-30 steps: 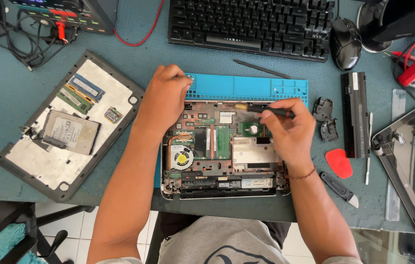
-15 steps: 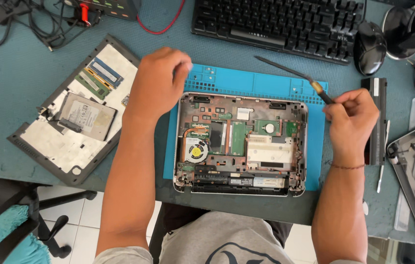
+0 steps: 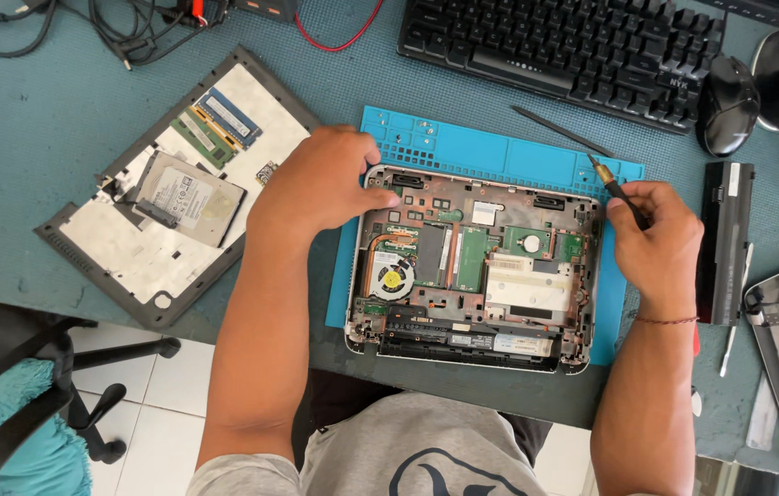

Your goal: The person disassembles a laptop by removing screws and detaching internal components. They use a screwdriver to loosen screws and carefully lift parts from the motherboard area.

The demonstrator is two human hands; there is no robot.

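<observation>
An opened laptop base (image 3: 468, 266) with its circuit board, fan and copper heat pipe exposed lies on a blue work mat (image 3: 491, 156). My left hand (image 3: 321, 184) rests on the base's upper left corner, fingers curled over the edge. My right hand (image 3: 656, 234) is at the base's right edge, shut on a thin screwdriver (image 3: 612, 184) whose tip points up and left over the mat.
A removed bottom cover (image 3: 123, 257) at left carries a hard drive (image 3: 187, 197) and memory sticks (image 3: 215, 124). A black keyboard (image 3: 564, 46) and mouse (image 3: 729, 92) lie behind. A black battery (image 3: 725, 239) lies at right, a thin black tool (image 3: 559, 130) on the mat, cables (image 3: 86, 28) top left.
My right hand left the circuit board, swung out to the right with the screwdriver, then came back to the base's right edge. My left hand stayed on the upper left corner.
</observation>
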